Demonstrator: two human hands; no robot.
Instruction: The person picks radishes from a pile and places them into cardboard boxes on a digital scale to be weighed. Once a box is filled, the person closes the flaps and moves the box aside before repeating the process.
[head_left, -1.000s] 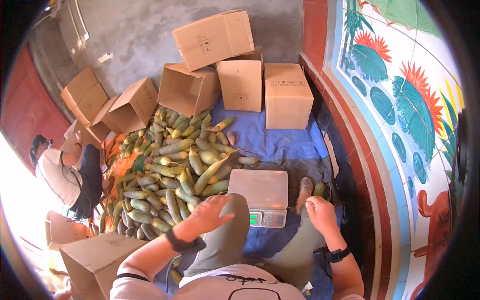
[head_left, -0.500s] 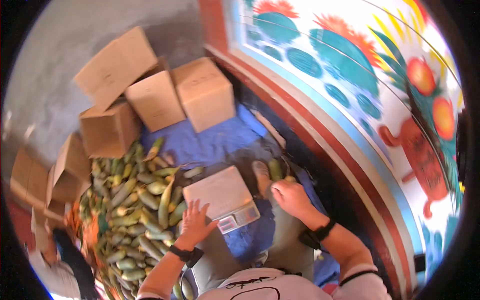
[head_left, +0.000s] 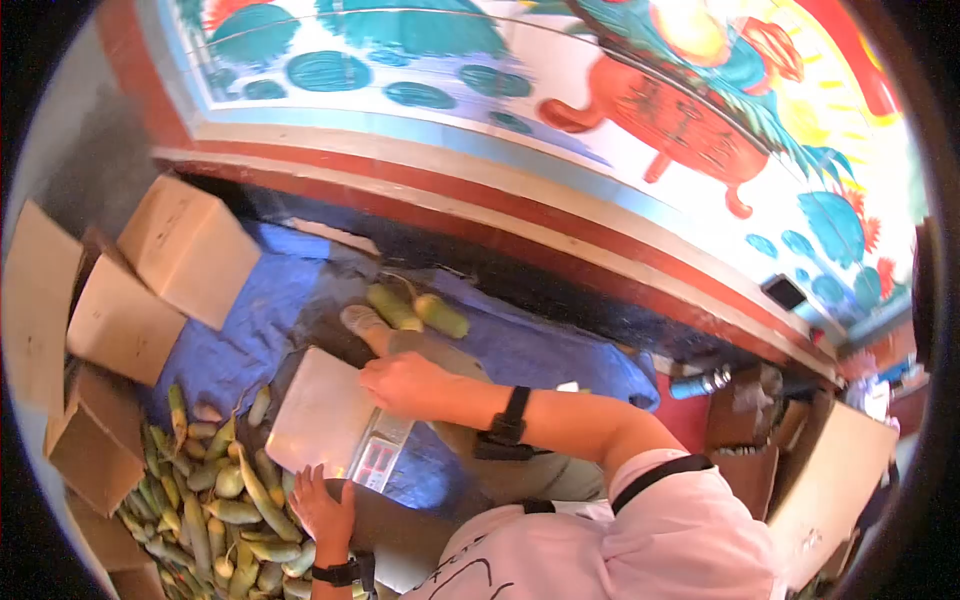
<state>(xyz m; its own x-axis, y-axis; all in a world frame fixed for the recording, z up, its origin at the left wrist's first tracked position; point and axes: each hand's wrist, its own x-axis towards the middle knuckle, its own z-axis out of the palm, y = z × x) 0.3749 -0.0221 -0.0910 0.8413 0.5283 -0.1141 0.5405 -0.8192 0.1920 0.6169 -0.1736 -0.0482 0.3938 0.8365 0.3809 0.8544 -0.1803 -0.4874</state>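
A digital platform scale (head_left: pixel 322 405) with a pale, bare plate sits on blue sheeting between my legs, its lit display facing me. My left hand (head_left: pixel 322 508) has its fingers spread at the near left corner of the scale, beside a heap of green radishes (head_left: pixel 235 510). Over the right side of the scale and my leg, my right hand (head_left: pixel 405 385) is closed with fingers curled under. What it holds, if anything, is hidden. Two more green radishes (head_left: pixel 440 315) lie past my foot, close to the wall.
Open cardboard boxes (head_left: pixel 190 250) stand at the left. The blue tarp (head_left: pixel 540 355) runs along the painted wall (head_left: pixel 420 190). At the right are a blue bottle (head_left: pixel 700 383) and a large carton (head_left: pixel 830 480). A dark phone-like object (head_left: pixel 783 292) is by the wall.
The view has swung to the right, bringing the bottle and right-hand carton into sight. My right hand has moved from beside my knee toward the scale. My left hand remains spread near the scale.
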